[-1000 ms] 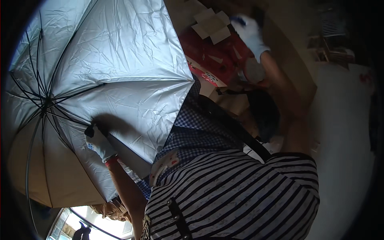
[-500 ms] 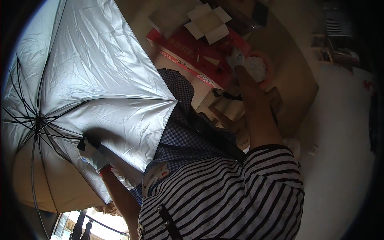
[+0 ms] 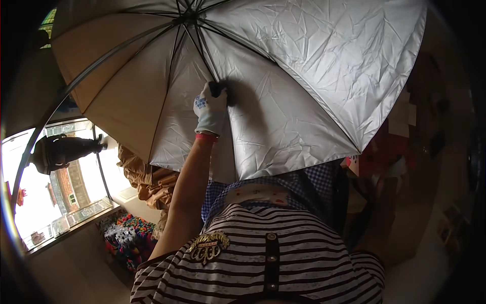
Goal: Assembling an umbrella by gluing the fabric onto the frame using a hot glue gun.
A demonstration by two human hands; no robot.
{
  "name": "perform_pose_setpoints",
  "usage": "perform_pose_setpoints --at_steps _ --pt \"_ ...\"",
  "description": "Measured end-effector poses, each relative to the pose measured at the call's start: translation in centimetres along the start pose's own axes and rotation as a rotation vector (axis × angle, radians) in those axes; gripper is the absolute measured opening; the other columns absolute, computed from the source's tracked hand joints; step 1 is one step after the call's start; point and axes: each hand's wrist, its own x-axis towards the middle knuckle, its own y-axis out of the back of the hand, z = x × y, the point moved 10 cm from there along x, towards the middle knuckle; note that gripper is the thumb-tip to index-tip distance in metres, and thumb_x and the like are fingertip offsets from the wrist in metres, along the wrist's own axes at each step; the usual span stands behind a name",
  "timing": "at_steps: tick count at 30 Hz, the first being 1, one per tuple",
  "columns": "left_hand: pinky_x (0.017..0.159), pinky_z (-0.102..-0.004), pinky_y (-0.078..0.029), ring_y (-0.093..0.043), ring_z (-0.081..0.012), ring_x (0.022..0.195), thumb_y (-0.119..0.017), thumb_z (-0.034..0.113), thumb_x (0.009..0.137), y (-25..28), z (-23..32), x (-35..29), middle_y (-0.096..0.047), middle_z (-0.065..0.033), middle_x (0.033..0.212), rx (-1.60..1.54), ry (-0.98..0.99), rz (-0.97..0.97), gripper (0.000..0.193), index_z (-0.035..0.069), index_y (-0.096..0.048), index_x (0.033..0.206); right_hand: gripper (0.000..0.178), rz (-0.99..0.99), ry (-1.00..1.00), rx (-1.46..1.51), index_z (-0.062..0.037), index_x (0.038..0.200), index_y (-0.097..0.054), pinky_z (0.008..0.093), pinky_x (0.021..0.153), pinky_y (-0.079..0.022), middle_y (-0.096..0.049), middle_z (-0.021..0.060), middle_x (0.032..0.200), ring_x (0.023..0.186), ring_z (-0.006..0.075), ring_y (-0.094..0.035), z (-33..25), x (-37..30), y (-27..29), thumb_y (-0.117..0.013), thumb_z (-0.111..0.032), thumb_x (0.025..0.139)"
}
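1. Dim indoors, with daylight through a bright glazed opening [image 3: 38, 195] well left of the left hand [image 3: 210, 107], and a dark-clad person [image 3: 63, 152] within it.
2. Nearer the body than the left hand, to its left: bunched brown material [image 3: 139, 175], then a multicoloured tufted heap [image 3: 129, 238].
3. All around the left hand: a silver-lined umbrella [image 3: 304, 124], spread wide, with the hub [image 3: 187, 19] ahead of the fingers.
4. White-gloved on the left, fingers curled in, apparently pinching a small black piece [image 3: 217, 90] at one rib [image 3: 209, 60].
5. Far right, past the umbrella: seemingly the right hand [image 3: 396, 168], a pale blur near a red box [image 3: 374, 152] and a flapped carton [image 3: 403, 119]; wide or narrow, impossible to make out.
6. Already done: umbrella spread, though creased. Probably unfinished: handling at the rib; how much more, unclear.
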Motion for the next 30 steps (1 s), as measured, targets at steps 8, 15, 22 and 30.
perform_pose_setpoints --at_steps 8,15,22,30 --pt "0.074 -0.0436 -0.051 -0.066 -0.0373 0.084 -0.066 0.032 0.082 2.9 -4.1 -0.5 -0.069 -0.0169 0.087 -0.146 0.022 0.025 0.028 0.007 -0.066 0.095 0.028 0.638 0.793 0.449 0.0047 0.116 -0.06 0.0373 0.09 -0.049 -0.063 0.0136 0.115 0.102 0.025 -0.061 -49.5 -15.6 29.7 -0.051 -0.012 0.096" --pt "0.074 -0.0424 -0.052 -0.067 -0.0353 0.082 -0.066 0.029 0.083 3.8 -5.6 -0.8 -0.069 -0.0172 0.085 -0.155 -0.02 0.007 0.027 0.005 -0.066 0.095 0.019 -0.421 0.949 1.257 0.0024 0.097 -0.064 0.0259 0.065 -0.049 -0.064 0.005 0.093 0.076 0.0103 -0.061 -69.1 -28.7 21.5 -0.066 -0.014 0.087" --pt "0.071 -0.0393 -0.052 -0.068 -0.033 0.078 -0.067 0.025 0.082 3.4 -6.9 0.6 -0.07 -0.0161 0.083 -0.426 -0.019 -0.212 0.025 0.006 -0.068 0.099 0.022 -0.852 0.525 1.147 -0.0004 0.087 -0.063 0.0314 0.055 -0.045 -0.06 0.0016 0.066 0.057 0.0106 -0.053 -77.1 -33.8 0.2 -0.068 -0.021 0.082" --pt "0.059 -0.0298 -0.051 -0.065 -0.014 0.064 -0.066 0.014 0.084 6.6 -3.6 3.7 -0.07 -0.0088 0.077 -0.691 0.063 -0.037 0.021 0.002 -0.071 0.101 0.028 -0.663 0.384 1.17 0.0009 0.09 -0.065 0.031 0.055 -0.044 -0.06 0.0044 0.064 0.059 0.0094 -0.053 -80.1 -30.2 -4.6 -0.065 -0.026 0.085"
